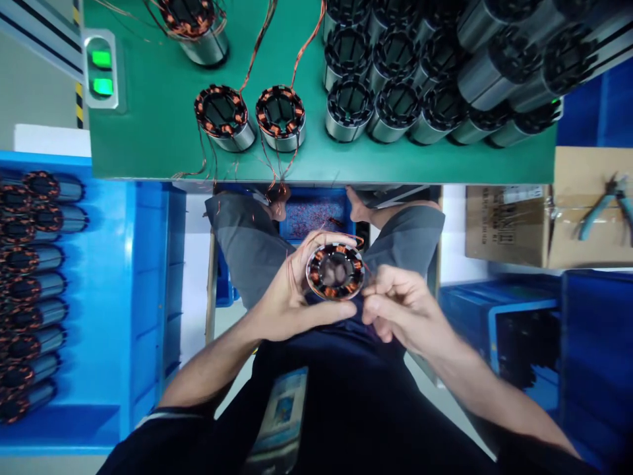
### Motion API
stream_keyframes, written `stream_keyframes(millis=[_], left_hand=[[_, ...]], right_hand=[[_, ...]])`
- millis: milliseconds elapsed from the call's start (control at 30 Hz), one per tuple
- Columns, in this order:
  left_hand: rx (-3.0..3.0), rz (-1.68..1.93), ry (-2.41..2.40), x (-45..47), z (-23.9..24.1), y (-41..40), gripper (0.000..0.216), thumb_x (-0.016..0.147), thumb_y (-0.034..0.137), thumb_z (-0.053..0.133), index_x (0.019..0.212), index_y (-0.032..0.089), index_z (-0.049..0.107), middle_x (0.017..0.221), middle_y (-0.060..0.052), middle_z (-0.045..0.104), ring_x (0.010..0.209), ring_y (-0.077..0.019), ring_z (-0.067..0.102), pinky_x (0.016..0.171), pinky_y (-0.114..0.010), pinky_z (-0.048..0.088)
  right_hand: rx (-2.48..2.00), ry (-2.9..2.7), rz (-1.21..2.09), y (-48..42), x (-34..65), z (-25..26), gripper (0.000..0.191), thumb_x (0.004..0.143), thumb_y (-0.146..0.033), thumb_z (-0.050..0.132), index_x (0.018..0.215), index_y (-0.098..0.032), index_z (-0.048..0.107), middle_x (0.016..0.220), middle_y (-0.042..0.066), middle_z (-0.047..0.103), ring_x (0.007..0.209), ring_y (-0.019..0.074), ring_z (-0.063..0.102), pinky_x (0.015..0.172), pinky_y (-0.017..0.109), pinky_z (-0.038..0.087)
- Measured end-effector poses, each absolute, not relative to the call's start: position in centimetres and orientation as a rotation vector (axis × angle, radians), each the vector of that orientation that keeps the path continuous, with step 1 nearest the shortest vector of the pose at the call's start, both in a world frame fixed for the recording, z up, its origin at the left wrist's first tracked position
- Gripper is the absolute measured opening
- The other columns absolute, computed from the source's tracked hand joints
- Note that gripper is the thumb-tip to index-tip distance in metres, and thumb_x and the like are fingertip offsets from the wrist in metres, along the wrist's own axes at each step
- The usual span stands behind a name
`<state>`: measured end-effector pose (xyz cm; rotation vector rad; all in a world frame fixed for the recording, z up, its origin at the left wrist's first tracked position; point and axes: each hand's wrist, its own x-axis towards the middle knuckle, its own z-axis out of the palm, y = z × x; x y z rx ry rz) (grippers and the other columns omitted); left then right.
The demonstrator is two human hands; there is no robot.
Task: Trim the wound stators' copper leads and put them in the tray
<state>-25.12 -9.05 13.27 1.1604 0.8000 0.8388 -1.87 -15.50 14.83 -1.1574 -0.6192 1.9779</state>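
Observation:
My left hand [291, 290] is wrapped round a motor stator [336, 295], a metal ring with copper coils inside, held over my lap with its open end facing up. Loose copper wires run from it across my left fingers. At its right side my right hand [395, 303] is closed in a pinch, apparently on a thin copper wire end by the rim; the wire is barely visible there. Two wound stators, one on the left [240, 138] and one on the right [291, 140], stand on the green table [163, 145] ahead, with long wires trailing off them.
Rows of unwound stators [349, 128] fill the table's right side, some stacked. Another wound stator [205, 49] stands at the back left. A blue bin [106, 264] on the left holds several wound stators. Pliers [601, 204] lie on a cardboard box [524, 224] at right.

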Motion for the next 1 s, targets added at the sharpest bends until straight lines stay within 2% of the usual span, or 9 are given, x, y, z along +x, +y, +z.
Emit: stream_keyframes(millis=[100,233,300,433,567,667,767,900,1000], left_hand=[[0.486,0.720,0.721,-23.5,12.8,-10.7,0.064,0.085,0.075,0.082,0.121,0.023,0.078,0.105,-0.009,0.076,0.082,-0.0170,0.066,0.066,-0.033,0.054],[0.224,0.734,0.664,-22.3,12.0,-11.9,0.069,0.066,0.066,0.096,0.119,0.027,0.074,0.098,-0.003,0.069,0.066,-0.0085,0.049,0.050,-0.026,0.038],[0.285,0.811,0.659,-22.6,11.7,-11.9,0.067,0.067,0.060,0.098,0.120,0.030,0.072,0.103,-0.003,0.070,0.070,-0.0104,0.052,0.053,-0.027,0.044],[0.414,0.865,0.623,-24.2,11.6,-11.3,0.065,0.083,0.070,0.088,0.132,0.031,0.072,0.113,-0.008,0.077,0.080,-0.0171,0.066,0.059,-0.032,0.055],[0.462,0.673,0.652,-25.7,11.6,-10.7,0.064,0.092,0.068,0.083,0.138,0.024,0.072,0.124,-0.013,0.082,0.094,-0.0212,0.078,0.081,-0.036,0.065],[0.562,0.702,0.579,-25.8,11.0,-11.2,0.074,0.077,0.059,0.100,0.136,0.025,0.072,0.121,-0.010,0.080,0.091,-0.0207,0.079,0.081,-0.036,0.066],[0.902,0.871,0.648,-25.0,10.9,-11.9,0.076,0.058,0.039,0.114,0.121,0.026,0.072,0.115,-0.004,0.077,0.087,-0.0173,0.077,0.082,-0.035,0.066],[1.185,0.868,0.729,-24.3,12.7,-12.1,0.084,0.063,0.029,0.111,0.129,0.031,0.059,0.111,-0.001,0.079,0.099,-0.0207,0.082,0.092,-0.036,0.069],[1.298,0.773,0.748,-24.4,14.4,-11.7,0.095,0.069,0.024,0.107,0.145,0.035,0.050,0.114,-0.001,0.081,0.100,-0.0220,0.084,0.088,-0.036,0.070]], right_hand=[[-1.218,-0.719,1.899,-16.8,-2.1,13.8,0.030,0.093,-0.039,0.100,0.092,-0.020,0.077,0.081,0.003,0.081,0.052,0.0130,0.068,0.049,0.020,0.058],[-1.259,-0.934,1.833,-16.3,-1.9,15.0,0.022,0.093,-0.036,0.101,0.099,-0.020,0.087,0.078,0.002,0.080,0.052,0.0137,0.069,0.050,0.022,0.060],[-1.227,-1.022,1.776,-15.7,-1.5,16.4,0.015,0.096,-0.029,0.098,0.105,-0.021,0.089,0.080,0.001,0.080,0.054,0.0132,0.070,0.050,0.021,0.059],[-1.196,-1.268,1.618,-14.5,-0.9,19.5,0.013,0.099,-0.018,0.092,0.110,-0.023,0.089,0.081,0.001,0.081,0.058,0.0127,0.071,0.053,0.021,0.057],[-1.212,-1.553,1.427,-14.1,-1.2,19.8,0.011,0.102,-0.020,0.090,0.112,-0.022,0.087,0.085,0.001,0.082,0.064,0.0107,0.070,0.058,0.022,0.053],[-1.063,-1.759,1.455,-14.6,-1.5,16.7,0.004,0.108,-0.023,0.083,0.110,-0.021,0.084,0.088,0.001,0.082,0.069,0.0103,0.070,0.065,0.024,0.051],[-0.983,-1.975,1.553,-14.5,-0.1,13.4,0.012,0.112,-0.031,0.078,0.110,-0.022,0.085,0.095,0.004,0.082,0.083,0.0154,0.075,0.078,0.029,0.055],[-1.142,-1.802,1.762,-11.7,3.5,13.8,0.026,0.108,-0.041,0.084,0.128,-0.024,0.087,0.121,0.010,0.085,0.109,0.0233,0.081,0.097,0.035,0.063],[-1.177,-1.453,1.964,-9.4,4.2,17.0,0.024,0.110,-0.044,0.081,0.118,-0.022,0.087,0.110,0.008,0.086,0.100,0.0215,0.082,0.089,0.031,0.065]])
